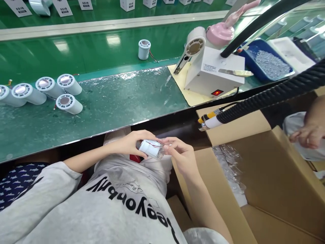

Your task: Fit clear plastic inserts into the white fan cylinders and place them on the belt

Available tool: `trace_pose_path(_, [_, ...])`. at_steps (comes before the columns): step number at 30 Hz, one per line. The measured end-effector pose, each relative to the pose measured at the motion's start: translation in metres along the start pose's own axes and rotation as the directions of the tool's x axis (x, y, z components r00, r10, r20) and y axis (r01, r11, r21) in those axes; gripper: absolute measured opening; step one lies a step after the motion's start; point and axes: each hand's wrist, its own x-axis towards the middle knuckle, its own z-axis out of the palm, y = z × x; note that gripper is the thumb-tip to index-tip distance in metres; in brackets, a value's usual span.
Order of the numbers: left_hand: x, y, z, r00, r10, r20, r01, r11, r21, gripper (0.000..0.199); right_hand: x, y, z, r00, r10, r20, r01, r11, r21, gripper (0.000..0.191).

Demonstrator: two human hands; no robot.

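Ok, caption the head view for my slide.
Left hand grips a wired pale-blue cylindrical housing; right hand at its clear end.

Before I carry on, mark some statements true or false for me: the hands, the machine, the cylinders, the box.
1. The left hand holds a pale cylinder. True.
2. The white machine has a red switch. True.
3. The right hand rests on the white machine. False: the right hand's fingers are at the pale cylinder's end.
4. The lone cylinder beyond the table lies sideways. False: the lone cylinder stands upright.
5. The cardboard box is closed. False: the cardboard box is open.
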Motion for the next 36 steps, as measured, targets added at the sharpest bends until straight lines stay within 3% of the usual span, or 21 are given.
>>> trace_pose_path(3, [-0.002,0.007,0.003,0.991,-0.131,0.033,0.135,0.972,-0.193,0.069,0.002,0.002,-0.003,0.999,0.036,0.006,-0.037,0.991,0.128,0.046])
trace_pose_path(5, [-0.003,0.013,0.007,0.974,-0.220,0.046,0.224,0.926,-0.304,0.071,0.001,0.003,-0.006,0.999,-0.005,0.050,-0.002,0.990,0.138,0.042])
trace_pose_path(7, [-0.003,0.018,0.009,0.962,-0.273,0.026,0.262,0.889,-0.376,0.071,-0.002,0.004,-0.008,0.988,-0.101,0.121,0.100,0.995,0.012,0.035])
trace_pose_path(10, [-0.004,0.023,0.009,0.949,-0.314,0.020,0.294,0.864,-0.408,0.072,-0.008,0.006,-0.012,0.949,-0.244,0.199,0.287,0.930,-0.230,0.041])
trace_pose_path(13, [-0.005,0.027,0.005,0.950,-0.308,0.048,0.306,0.891,-0.334,0.077,-0.013,0.009,-0.015,0.927,-0.315,0.205,0.361,0.896,-0.260,0.038])
trace_pose_path(23, [-0.004,0.030,0.000,0.999,0.005,0.043,0.003,0.983,-0.182,0.071,-0.017,0.002,-0.013,0.977,-0.104,0.185,0.112,0.993,-0.032,0.050])
trace_pose_path(36, [-0.007,0.029,-0.001,0.992,0.109,0.061,-0.105,0.993,-0.055,0.075,-0.018,-0.003,-0.011,0.969,0.080,0.234,-0.117,0.982,0.148,0.055])
